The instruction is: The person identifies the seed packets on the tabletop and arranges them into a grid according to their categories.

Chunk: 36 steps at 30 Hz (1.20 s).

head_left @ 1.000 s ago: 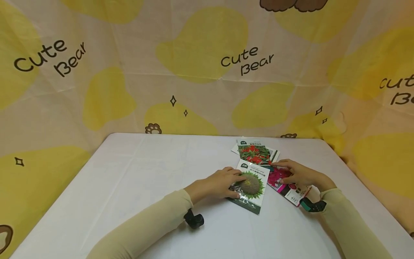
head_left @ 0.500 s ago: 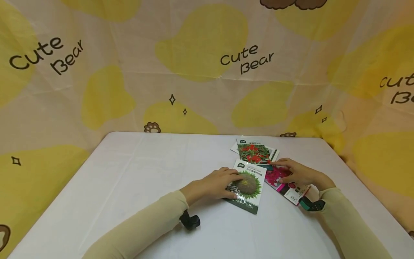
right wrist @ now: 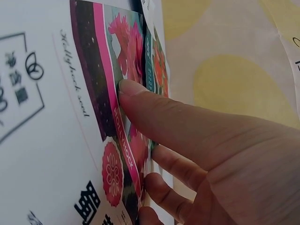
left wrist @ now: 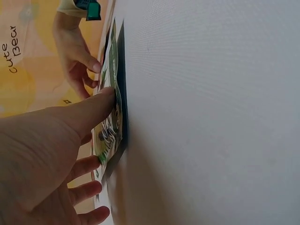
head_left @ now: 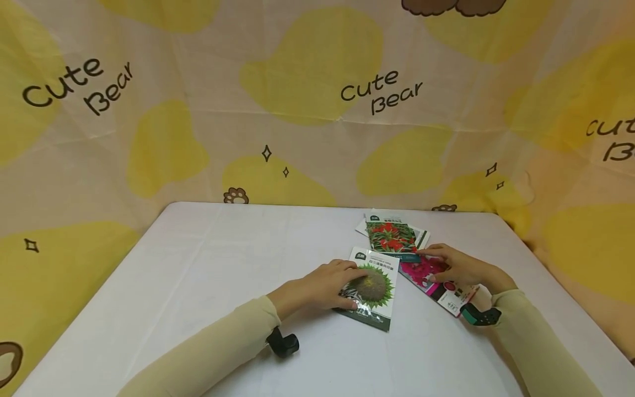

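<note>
Head view: the left hand [head_left: 324,284] lies with relaxed, ungripping fingers on the sunflower seed packet [head_left: 377,289], flat on the worktop [head_left: 198,264]; uneven pressure could skew or crease it. Right of the sunflower seed packet, the right hand [head_left: 461,267] has its thumb on the hollyhock seed packet [head_left: 448,298], fingers loosely bent, not clasping. Pushing there might drag the overlapping red-flower seed packet [head_left: 392,237] beyond the sunflower one.

A white table [head_left: 248,248] stands before a creased beige backdrop [head_left: 307,140] with yellow patches [head_left: 319,60] and "Cute Bear" lettering [head_left: 384,92].
</note>
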Motion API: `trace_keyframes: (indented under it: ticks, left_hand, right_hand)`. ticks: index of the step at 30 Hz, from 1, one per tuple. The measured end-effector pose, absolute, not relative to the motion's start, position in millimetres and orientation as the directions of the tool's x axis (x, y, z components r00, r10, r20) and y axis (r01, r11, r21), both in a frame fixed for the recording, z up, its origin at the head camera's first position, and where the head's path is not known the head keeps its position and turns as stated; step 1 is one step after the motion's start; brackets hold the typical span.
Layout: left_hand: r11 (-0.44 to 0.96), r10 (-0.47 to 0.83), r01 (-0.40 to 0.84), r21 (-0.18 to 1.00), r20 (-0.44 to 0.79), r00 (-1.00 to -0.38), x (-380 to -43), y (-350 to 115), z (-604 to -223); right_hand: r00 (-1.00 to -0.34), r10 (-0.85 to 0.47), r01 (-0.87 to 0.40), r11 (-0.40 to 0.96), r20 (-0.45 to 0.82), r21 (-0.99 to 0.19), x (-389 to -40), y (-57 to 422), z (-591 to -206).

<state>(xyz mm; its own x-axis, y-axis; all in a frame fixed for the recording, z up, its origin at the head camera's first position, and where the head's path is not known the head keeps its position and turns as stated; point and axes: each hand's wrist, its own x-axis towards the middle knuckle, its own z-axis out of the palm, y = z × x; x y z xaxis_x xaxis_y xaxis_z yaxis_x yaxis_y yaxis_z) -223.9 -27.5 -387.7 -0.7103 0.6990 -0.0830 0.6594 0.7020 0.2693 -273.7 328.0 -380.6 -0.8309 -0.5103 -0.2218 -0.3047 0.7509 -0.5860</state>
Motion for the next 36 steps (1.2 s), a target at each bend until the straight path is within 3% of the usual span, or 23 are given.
trace_keyframes:
  ticks: [36]
  left_hand:
    - [0.730,0.667,0.637,0.250,-0.055,-0.743,-204,-77,-394]
  right_hand:
    - [-0.832,-0.513,-0.311,0.748,-0.212,-0.587,-274,329,-382]
